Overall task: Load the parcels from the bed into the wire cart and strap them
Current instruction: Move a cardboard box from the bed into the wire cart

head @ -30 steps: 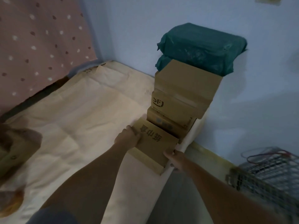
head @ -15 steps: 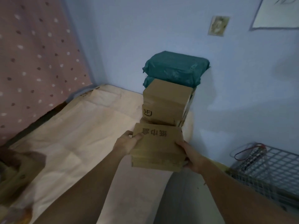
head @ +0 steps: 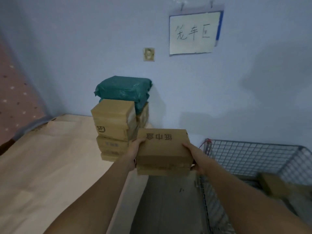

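Observation:
I hold a brown cardboard parcel (head: 163, 149) with printed characters in the air, over the gap between bed and cart. My left hand (head: 135, 149) grips its left side and my right hand (head: 191, 153) grips its right side. A thinner cardboard piece sits pressed under it. On the bed (head: 50, 166), against the wall, a stack of cardboard parcels (head: 114, 125) remains, topped by two green plastic-wrapped parcels (head: 124, 89). The grey wire cart (head: 249, 156) stands to the right, with a brown parcel (head: 276, 185) inside.
A blue wall with a hand-written sign (head: 193, 32) rises behind the stack and cart. A red cord (head: 205, 143) hangs at the cart's near-left corner. A dotted pink curtain (head: 13, 98) borders the bed on the left. Grey floor (head: 168, 203) shows between bed and cart.
I have lifted the printed parcel off the bed's edge and carried it right, toward the wire cart. My view has swung up and right, showing more of the cart.

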